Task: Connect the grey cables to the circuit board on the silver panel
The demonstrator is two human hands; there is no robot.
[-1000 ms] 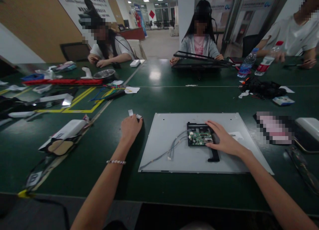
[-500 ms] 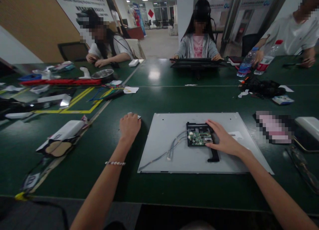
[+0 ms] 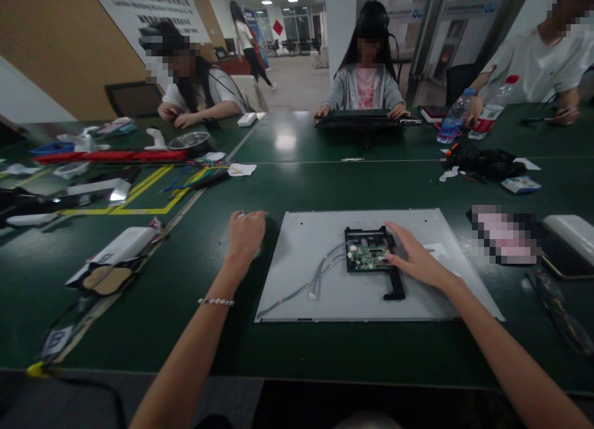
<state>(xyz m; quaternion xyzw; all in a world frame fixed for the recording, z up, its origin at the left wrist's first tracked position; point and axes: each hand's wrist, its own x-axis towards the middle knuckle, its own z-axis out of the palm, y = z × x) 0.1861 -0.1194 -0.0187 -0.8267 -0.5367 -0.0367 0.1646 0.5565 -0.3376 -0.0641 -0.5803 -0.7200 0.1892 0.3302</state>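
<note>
A thin pale-grey panel (image 3: 297,280) lies flat on the table in front of me. On it sits a black plastic bracket (image 3: 396,286) carrying a green circuit board (image 3: 369,257). Grey cables (image 3: 320,273) run from the board to the panel's near left corner. My right hand (image 3: 415,255) grips the bracket's right side, fingers at the far corner and thumb over the board's edge. Left of the panel, my left hand (image 3: 247,236) rests low over the table with its fingers curled. Something small and pale peeks out by its knuckles, too hidden to name.
A white-and-black battery pack (image 3: 116,259) with cables is at the left. On the right are phones (image 3: 568,246), glasses (image 3: 559,308) and a dark tangle (image 3: 482,161). Bottles (image 3: 457,116) stand farther back. Across the table, a person holds a dark flat panel (image 3: 362,121).
My left hand has shifted slightly right and turned. My right thumb has moved up onto the board's edge. A person in the background has walked to the right.
</note>
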